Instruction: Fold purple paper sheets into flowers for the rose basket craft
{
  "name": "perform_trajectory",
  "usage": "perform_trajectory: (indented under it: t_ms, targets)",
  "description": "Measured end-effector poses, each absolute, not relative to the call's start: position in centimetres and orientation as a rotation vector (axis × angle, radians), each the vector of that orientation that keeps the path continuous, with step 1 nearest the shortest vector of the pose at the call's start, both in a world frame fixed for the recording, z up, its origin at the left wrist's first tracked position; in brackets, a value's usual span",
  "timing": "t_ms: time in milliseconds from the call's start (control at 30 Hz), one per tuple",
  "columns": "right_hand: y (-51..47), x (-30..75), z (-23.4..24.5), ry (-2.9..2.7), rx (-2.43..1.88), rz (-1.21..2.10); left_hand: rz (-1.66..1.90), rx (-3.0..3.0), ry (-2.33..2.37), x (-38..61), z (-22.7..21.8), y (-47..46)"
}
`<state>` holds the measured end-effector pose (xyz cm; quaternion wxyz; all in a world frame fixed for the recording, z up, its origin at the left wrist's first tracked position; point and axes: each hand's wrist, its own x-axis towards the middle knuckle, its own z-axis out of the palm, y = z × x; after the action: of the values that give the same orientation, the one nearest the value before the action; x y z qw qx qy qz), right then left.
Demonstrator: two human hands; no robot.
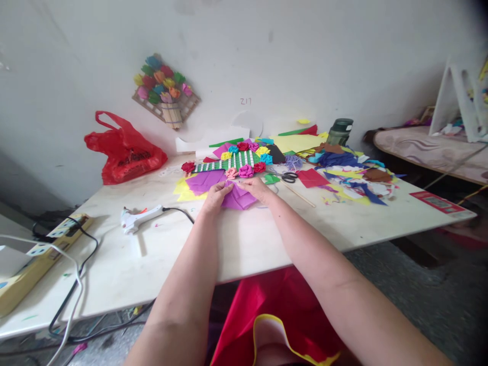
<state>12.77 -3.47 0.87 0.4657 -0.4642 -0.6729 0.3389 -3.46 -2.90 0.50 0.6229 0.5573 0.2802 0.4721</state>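
Observation:
My left hand (216, 195) and my right hand (258, 189) both pinch a purple sheet of paper (239, 198) lying on the white table (244, 239). The fingers of both hands are closed on the sheet's upper edge. Just behind the sheet lies a green-and-white striped craft piece (229, 162) ringed with paper roses in red, pink, yellow and blue. More purple and yellow sheets (202, 182) lie to its left.
A white glue gun (139, 217) with its black cord lies at left, near a power strip (41, 249). Scissors (287, 176), a wooden stick (303, 195), paper scraps (351, 178), a green jar (340, 132) and a red bag (124, 150) sit further off.

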Motion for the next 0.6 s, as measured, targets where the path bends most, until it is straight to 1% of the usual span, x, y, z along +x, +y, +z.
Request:
perform_trajectory:
  t_ms: [367, 600]
  targets:
    - [-3.28, 12.59, 0.49, -1.448, -1.114, 0.940, 1.100, 1.257, 0.702, -3.35, 0.82, -3.15]
    - [-3.18, 12.52, 0.45, -1.453, -1.156, 0.891, 1.105, 1.274, 0.715, -3.30, 0.91, -3.11]
